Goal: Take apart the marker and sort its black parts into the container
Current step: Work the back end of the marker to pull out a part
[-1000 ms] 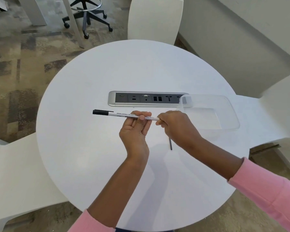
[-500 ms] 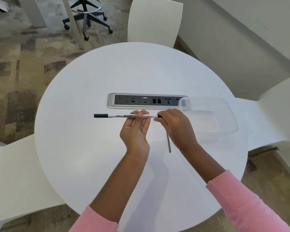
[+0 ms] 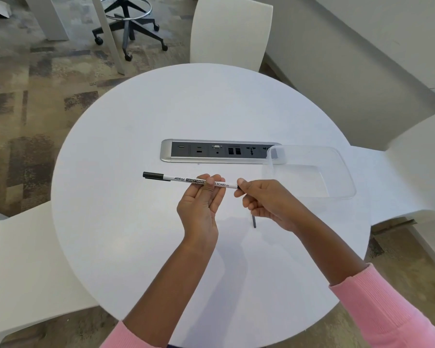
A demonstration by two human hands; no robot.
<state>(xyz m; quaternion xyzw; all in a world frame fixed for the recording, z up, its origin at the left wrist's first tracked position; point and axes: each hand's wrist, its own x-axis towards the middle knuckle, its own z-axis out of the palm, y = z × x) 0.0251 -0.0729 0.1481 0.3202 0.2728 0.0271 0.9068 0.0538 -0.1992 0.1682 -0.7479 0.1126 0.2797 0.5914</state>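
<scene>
A round white desk [image 3: 141,247] carries a silver-framed socket strip [image 3: 219,151] sunk into its top, with dark ports in a row. White chairs stand around it: one at the far side [image 3: 230,31], one at the left [image 3: 18,267], one at the right [image 3: 422,172]. A black wheeled stool [image 3: 133,23] stands on patterned carpet [image 3: 23,101].

Over a round white table [image 3: 126,222], the left hand [image 3: 201,204] pinches the middle of a slim white whiteboard marker with a black cap [image 3: 186,180], held nearly level at frame centre, cap pointing left. The right hand [image 3: 266,204] grips its right end. A thin dark rod [image 3: 254,221] pokes out beneath that hand. A clear rectangular plastic container [image 3: 342,172] sits right of centre, overlapping a silver socket strip [image 3: 211,151]
</scene>
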